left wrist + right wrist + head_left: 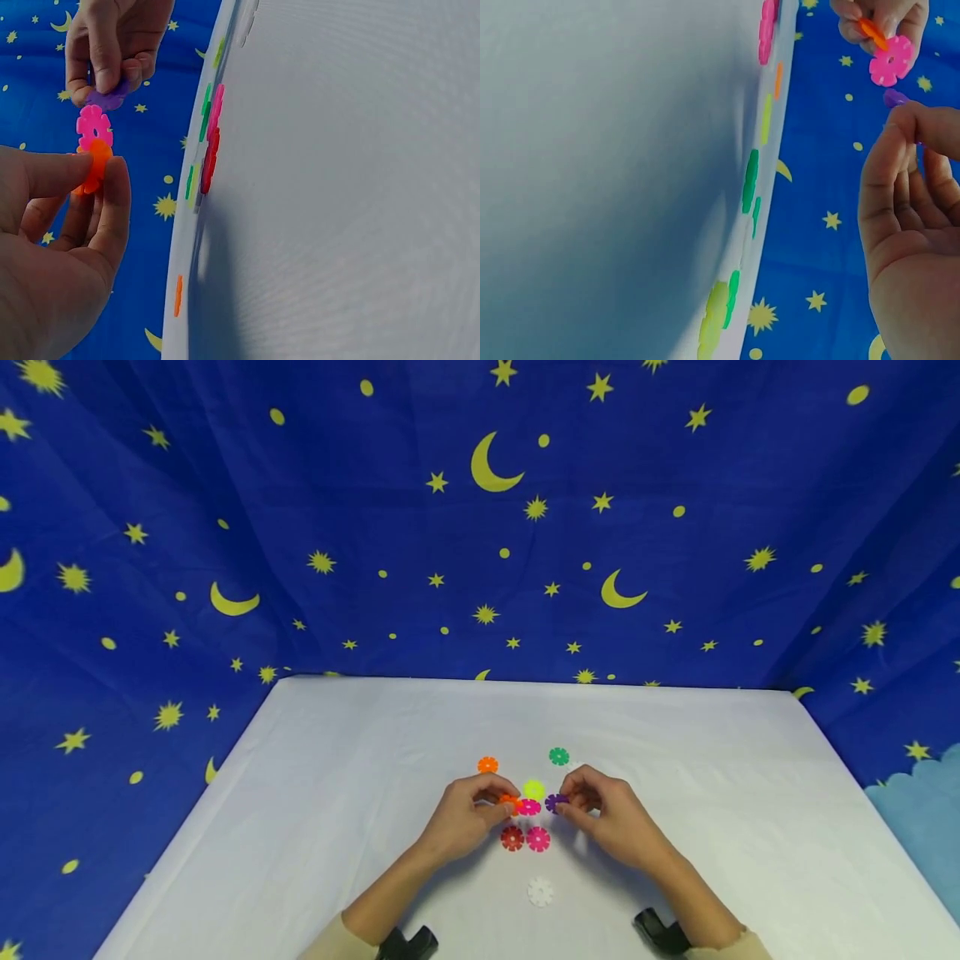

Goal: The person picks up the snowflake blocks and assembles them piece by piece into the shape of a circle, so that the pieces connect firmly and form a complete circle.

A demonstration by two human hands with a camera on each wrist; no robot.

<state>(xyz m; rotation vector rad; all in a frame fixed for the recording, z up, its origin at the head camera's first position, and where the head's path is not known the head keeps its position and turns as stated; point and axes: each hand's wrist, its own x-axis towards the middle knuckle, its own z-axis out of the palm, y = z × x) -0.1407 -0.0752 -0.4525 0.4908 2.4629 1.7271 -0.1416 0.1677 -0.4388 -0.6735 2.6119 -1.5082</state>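
Observation:
Between thumb and fingers, the left hand (pixel 463 818) (pixel 64 232) pinches an orange notched disc (pixel 511 804) (pixel 96 166). A pink disc (pixel 529 807) (pixel 94 127) (pixel 892 61) is joined to the orange one and stands out toward the other hand. The right hand (pixel 613 818) (pixel 915 225) pinches a purple disc (pixel 555 802) (pixel 109 96) (pixel 894 97) by its edge. In the head view a small gap separates purple from pink. Both hands are held above the table.
On the white table (pixel 337 777) lie a loose orange disc (pixel 487 765), a green disc (pixel 558 757), a yellow disc (pixel 533 789), a red disc (pixel 512 838), a pink disc (pixel 537 839) and a white disc (pixel 540 892). A blue star-patterned curtain (pixel 420 527) stands behind.

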